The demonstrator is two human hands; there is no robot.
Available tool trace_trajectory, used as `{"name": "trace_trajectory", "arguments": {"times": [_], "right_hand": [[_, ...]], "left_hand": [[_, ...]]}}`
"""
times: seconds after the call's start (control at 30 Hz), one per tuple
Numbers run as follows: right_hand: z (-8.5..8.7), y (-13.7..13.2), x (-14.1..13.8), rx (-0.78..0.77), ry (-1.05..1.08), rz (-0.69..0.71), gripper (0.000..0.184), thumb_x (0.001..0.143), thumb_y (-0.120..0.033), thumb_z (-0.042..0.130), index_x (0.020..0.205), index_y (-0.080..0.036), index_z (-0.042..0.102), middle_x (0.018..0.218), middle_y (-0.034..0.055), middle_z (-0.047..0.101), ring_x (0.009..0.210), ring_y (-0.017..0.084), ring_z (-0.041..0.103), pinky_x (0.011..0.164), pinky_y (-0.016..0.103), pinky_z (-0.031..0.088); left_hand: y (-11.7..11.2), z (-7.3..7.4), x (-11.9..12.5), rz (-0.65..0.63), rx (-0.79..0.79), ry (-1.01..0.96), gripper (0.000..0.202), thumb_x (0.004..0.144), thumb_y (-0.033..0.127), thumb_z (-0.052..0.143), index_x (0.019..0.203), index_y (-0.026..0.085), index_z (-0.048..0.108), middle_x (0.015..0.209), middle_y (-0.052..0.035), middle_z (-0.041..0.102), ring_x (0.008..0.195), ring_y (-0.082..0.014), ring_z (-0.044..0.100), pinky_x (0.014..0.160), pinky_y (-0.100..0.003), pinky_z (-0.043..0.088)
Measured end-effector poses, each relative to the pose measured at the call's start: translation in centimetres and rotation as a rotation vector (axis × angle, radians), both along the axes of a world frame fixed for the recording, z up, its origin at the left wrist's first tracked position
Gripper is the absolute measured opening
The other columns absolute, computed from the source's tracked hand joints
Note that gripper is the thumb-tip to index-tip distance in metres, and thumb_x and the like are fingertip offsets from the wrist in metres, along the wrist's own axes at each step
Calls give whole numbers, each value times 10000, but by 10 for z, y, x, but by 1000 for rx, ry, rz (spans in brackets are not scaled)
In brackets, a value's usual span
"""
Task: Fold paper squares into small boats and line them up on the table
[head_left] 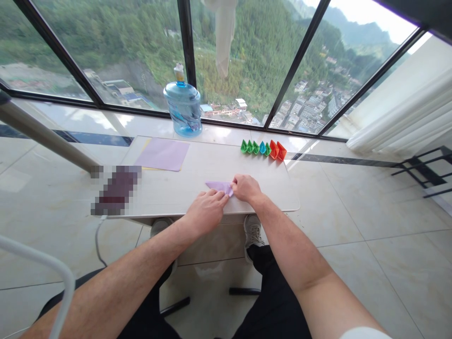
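Note:
A small folded purple paper [217, 186] lies near the front edge of a low white table [197, 174]. My left hand [205, 210] rests on its near side, fingers curled and pressing down on the fold. My right hand [246, 188] is closed, pinching the paper's right end. A stack of purple sheets [163, 154] lies at the table's back left. A row of several folded paper boats [263, 149], green, blue and red, stands at the back right.
A blue water jug [184, 108] stands on the sill behind the table, before large windows. A blurred dark object [116, 190] sits at the table's left end. A white curtain [399, 113] hangs at right, a black frame [423, 172] beside it.

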State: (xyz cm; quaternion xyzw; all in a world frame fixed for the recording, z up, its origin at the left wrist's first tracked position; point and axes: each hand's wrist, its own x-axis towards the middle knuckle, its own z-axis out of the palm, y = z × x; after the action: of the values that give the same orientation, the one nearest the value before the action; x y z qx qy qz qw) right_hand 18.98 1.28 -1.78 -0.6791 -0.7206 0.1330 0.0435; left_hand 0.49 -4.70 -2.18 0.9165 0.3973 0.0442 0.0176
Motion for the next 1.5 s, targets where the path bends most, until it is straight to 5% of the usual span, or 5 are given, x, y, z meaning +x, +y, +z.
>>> {"name": "trace_trajectory", "arguments": {"times": [1.5], "right_hand": [[1, -3, 0, 2, -15, 49, 200, 956, -377, 555, 1006, -254, 704, 1014, 71, 775, 928, 215, 710, 758, 291, 457]], "left_hand": [[1, 4, 2, 15, 2, 1, 508, 964, 193, 414, 1454, 130, 536, 1282, -141, 661, 1116, -272, 578, 885, -407, 423]]}}
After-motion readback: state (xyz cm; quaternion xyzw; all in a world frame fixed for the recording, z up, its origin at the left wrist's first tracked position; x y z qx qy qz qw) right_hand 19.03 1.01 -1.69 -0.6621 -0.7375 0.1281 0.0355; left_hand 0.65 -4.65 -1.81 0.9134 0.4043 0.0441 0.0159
